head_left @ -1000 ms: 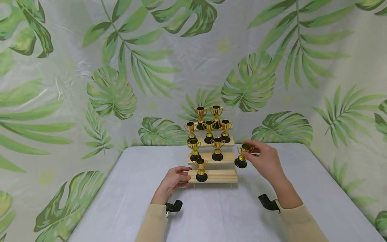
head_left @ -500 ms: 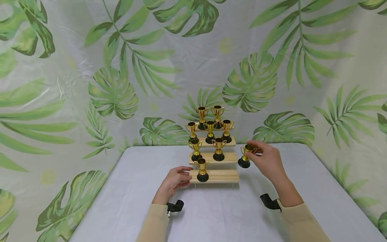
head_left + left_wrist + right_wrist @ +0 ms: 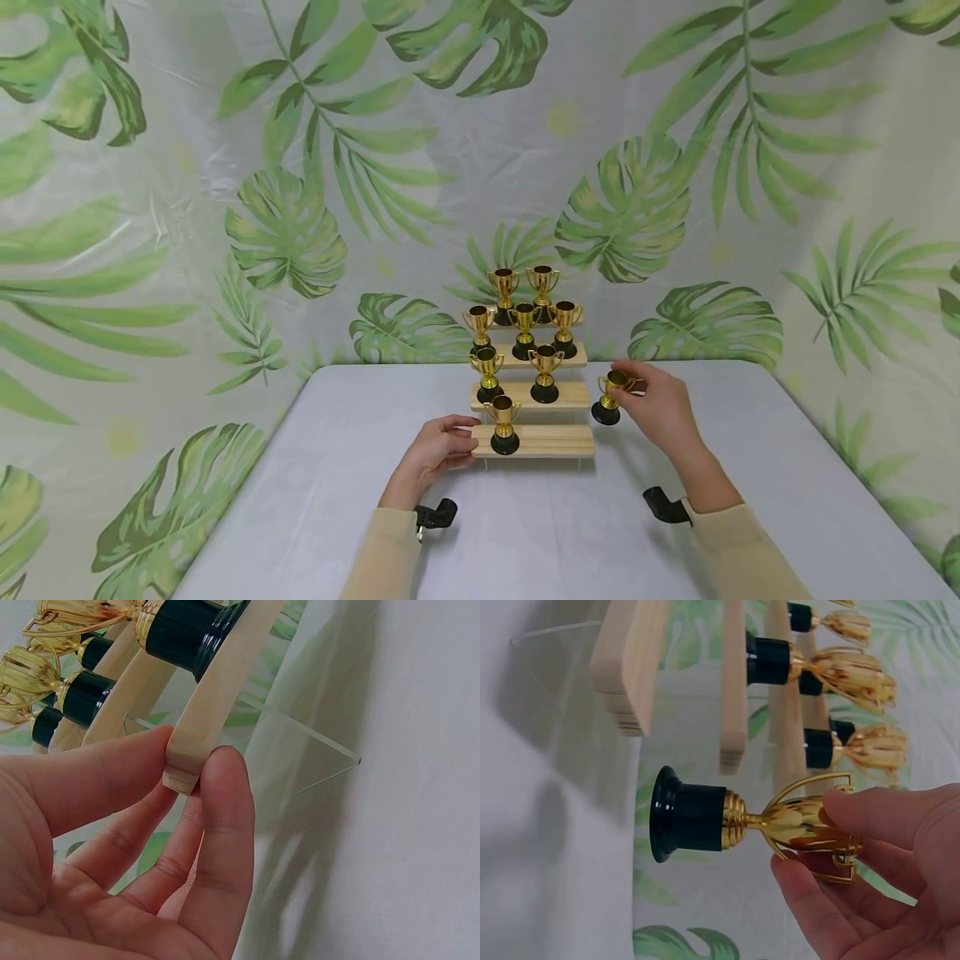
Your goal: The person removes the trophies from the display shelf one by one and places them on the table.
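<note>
My left hand [image 3: 433, 454] pinches the left end of the lowest wooden shelf [image 3: 558, 442] between thumb and fingers; the left wrist view shows the board's end [image 3: 187, 759] held there. My right hand [image 3: 663, 407] holds a small gold trophy cup [image 3: 609, 400] with a black base, off the right side of the stand. In the right wrist view thumb and fingers grip the trophy's gold bowl [image 3: 802, 823] by its handles, and its black base [image 3: 694, 817] points toward the shelf ends. One trophy [image 3: 504, 427] stands left of centre on the lowest shelf.
Above it, the second shelf [image 3: 573, 393] bears two trophies, the third shelf [image 3: 576, 357] three, the top one two. Clear supports [image 3: 322, 742] carry the boards. A white-covered table [image 3: 555, 533] lies beneath, with a leaf-print curtain [image 3: 495, 175] behind.
The right hand and its trophy have shifted slightly right and down, a little farther from the shelves. The left hand keeps its hold on the lowest shelf. The whole view has shifted slightly.
</note>
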### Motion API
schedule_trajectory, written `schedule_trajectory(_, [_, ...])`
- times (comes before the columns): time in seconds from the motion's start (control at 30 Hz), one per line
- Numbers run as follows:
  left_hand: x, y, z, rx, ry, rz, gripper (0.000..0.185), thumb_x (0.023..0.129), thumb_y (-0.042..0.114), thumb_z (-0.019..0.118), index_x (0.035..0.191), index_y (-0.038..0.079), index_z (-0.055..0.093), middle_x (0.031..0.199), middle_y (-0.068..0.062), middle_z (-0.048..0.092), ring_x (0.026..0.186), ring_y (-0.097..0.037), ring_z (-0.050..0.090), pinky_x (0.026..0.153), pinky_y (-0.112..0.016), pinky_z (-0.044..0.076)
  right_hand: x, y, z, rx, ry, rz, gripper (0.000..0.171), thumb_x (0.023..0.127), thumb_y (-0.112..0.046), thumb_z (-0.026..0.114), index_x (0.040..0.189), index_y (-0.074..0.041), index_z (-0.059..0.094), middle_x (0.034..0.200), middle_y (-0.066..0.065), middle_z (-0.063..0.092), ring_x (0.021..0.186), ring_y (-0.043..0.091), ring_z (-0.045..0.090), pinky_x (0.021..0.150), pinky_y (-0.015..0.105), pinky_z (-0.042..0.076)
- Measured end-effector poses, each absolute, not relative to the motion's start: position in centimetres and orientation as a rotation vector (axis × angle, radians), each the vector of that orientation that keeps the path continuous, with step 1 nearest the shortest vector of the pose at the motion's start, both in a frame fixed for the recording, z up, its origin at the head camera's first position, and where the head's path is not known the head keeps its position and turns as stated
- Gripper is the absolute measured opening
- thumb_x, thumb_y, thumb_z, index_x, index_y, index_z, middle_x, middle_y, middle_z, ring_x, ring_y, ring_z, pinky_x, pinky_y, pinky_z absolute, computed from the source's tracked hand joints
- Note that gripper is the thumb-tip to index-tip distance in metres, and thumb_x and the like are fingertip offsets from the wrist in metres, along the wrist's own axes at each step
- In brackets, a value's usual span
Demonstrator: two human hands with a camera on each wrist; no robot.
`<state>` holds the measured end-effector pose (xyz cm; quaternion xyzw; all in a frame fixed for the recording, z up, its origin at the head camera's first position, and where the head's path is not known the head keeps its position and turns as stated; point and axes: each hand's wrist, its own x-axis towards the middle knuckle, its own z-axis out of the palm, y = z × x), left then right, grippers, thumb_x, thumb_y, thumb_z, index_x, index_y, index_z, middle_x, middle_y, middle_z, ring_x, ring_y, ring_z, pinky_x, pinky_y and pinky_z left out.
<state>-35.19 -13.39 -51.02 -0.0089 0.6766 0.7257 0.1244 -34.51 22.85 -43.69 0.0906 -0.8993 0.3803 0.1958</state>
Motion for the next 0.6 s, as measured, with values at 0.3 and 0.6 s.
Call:
schedule_trajectory(0.3, [-35.1,-13.3,-50.8,-0.027,1.972,2.111,0.045,0.085,-0.002,0.075,0.129,-0.002,0.063,0.101,-0.012,0.060,0.076,-0.018,0.065,0.069,-0.033,0.060,-35.1,22.6,-45.0,0.253,-2.549,1.036,0.039,0.089,-0.016,0.078,0.125,-0.010,0.068,0.106,0.013,0.072,0.093,0.033,0.069,0.062,0.037,0.056])
schedule_trajectory(0.6, [-35.1,-13.4,-50.9,-0.044,1.971,2.113,0.043,0.086,-0.003,0.073,0.128,-0.001,0.064,0.102,-0.012,0.061,0.077,-0.019,0.066,0.070,-0.033,0.060,-35.7,22.8,-45.8,0.238,-2.553,1.033,0.038,0.087,-0.013,0.080,0.122,-0.007,0.068,0.102,0.013,0.072,0.091,0.032,0.070,0.066,0.042,0.057])
